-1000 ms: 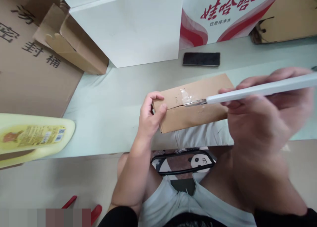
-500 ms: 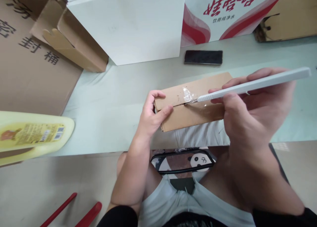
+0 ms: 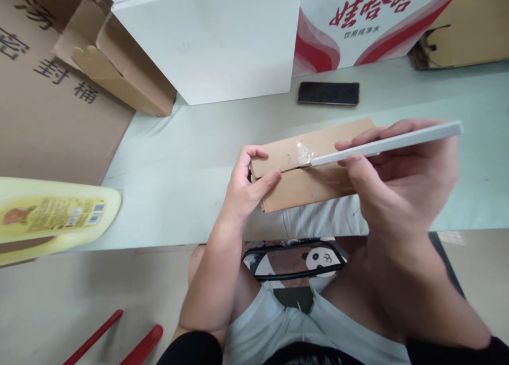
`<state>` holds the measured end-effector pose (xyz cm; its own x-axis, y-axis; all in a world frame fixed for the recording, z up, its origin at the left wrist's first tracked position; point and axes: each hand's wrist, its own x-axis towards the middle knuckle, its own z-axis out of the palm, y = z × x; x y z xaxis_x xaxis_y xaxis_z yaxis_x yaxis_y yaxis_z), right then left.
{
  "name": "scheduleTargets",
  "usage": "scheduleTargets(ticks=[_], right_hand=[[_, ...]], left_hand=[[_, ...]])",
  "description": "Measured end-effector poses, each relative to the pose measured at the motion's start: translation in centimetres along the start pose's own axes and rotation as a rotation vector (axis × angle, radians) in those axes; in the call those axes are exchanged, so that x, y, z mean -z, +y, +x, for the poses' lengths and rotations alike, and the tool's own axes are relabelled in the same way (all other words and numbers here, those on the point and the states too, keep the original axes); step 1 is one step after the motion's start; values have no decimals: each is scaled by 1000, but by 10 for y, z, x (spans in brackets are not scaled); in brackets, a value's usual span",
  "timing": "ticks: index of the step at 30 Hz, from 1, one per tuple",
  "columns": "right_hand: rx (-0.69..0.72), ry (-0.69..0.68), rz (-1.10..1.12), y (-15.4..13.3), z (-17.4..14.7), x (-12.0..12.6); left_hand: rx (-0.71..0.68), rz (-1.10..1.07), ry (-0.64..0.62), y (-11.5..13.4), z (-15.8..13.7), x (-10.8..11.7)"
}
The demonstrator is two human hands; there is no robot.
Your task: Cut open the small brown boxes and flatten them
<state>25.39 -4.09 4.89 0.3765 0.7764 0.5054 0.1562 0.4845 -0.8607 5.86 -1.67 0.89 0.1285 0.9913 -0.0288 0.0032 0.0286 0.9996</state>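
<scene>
A small brown cardboard box (image 3: pixel 310 187) lies near the table's front edge, with a scrap of clear tape (image 3: pixel 304 151) across its top seam. My left hand (image 3: pixel 250 179) grips the box's left end, thumb on top by the seam. In my right hand (image 3: pixel 401 168) is a white-handled utility knife (image 3: pixel 382 145), held between thumb and fingers. Its tip meets the seam beside the tape, and the handle slants up to the right. How much blade is inside the seam cannot be made out.
A black phone (image 3: pixel 328 93) lies behind the box. Further back stand a white box (image 3: pixel 207 46), a red-and-white carton (image 3: pixel 358 36) and brown cartons (image 3: pixel 131 73). A yellow bottle (image 3: pixel 59 211) is at the left. Red bars (image 3: pixel 143 344) show below, over the floor.
The knife has moved a little left along the seam and its handle has tilted lower, my right hand moving with it. My left hand keeps its hold on the box.
</scene>
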Motion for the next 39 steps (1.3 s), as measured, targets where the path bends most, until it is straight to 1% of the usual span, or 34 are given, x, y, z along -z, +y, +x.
scheduleTargets(ticks=[3, 5, 9, 15, 18, 22, 25, 28, 35, 39], right_hand=[[18, 19, 71, 1, 1, 0], [17, 39, 80, 1, 2, 1], [7, 91, 15, 0, 3, 4], [67, 131, -86, 0, 6, 10], [90, 125, -118, -1, 6, 12], [108, 80, -118, -2, 5, 11], [77, 21, -128, 0, 4, 9], [60, 2, -134, 2, 4, 9], [109, 56, -159, 3, 6, 11], [117, 124, -170, 2, 7, 11]], left_hand=[[1, -6, 3, 0, 0, -1], [-1, -6, 6, 0, 0, -1], [5, -8, 8, -1, 0, 0], [2, -11, 0, -2, -1, 0], [-6, -2, 8, -2, -1, 0], [-15, 0, 15, -1, 0, 0], [-9, -4, 16, -1, 0, 0], [-10, -1, 17, -2, 0, 0], [-8, 13, 2, -2, -1, 0], [-12, 11, 9, -1, -1, 0]])
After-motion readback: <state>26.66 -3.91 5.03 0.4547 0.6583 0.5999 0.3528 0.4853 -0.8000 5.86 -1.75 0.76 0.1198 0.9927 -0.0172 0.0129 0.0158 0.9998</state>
